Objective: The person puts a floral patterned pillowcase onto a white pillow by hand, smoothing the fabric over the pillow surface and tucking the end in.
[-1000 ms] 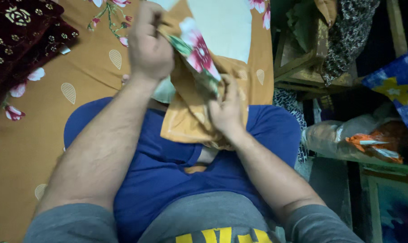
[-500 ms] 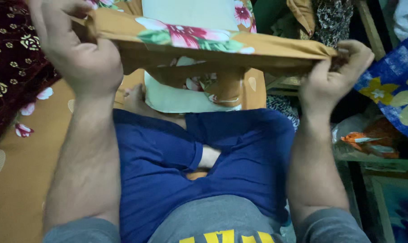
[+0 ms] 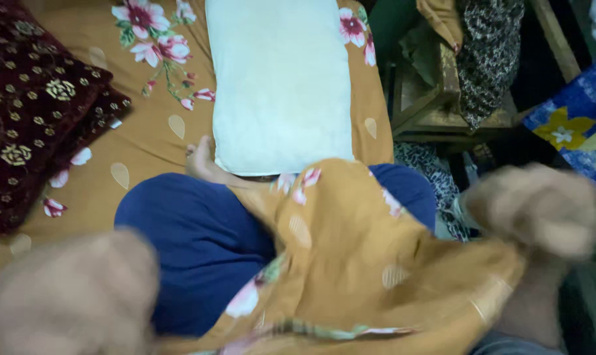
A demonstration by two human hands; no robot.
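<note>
Nearest, blurred left hand [image 3: 68, 296] and right hand [image 3: 541, 210] (grips too smeared to tell) at either end of the orange flowered pillowcase [image 3: 350, 263], draped over blue trousers [image 3: 199, 236], white pillow [image 3: 281, 82] just beyond it, maroon cushion [image 3: 28, 112] left.

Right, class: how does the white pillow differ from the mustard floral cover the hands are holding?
The pillow is plain white; the cover is mustard with pink flowers. The pillow lies flat and plump on the bedsheet; the cover hangs limp and crumpled across the lap, gripped by the left hand and right hand. The pillow is sharp in view; the cover's edge is motion-blurred. The cover's print matches the bedsheet's.
</note>
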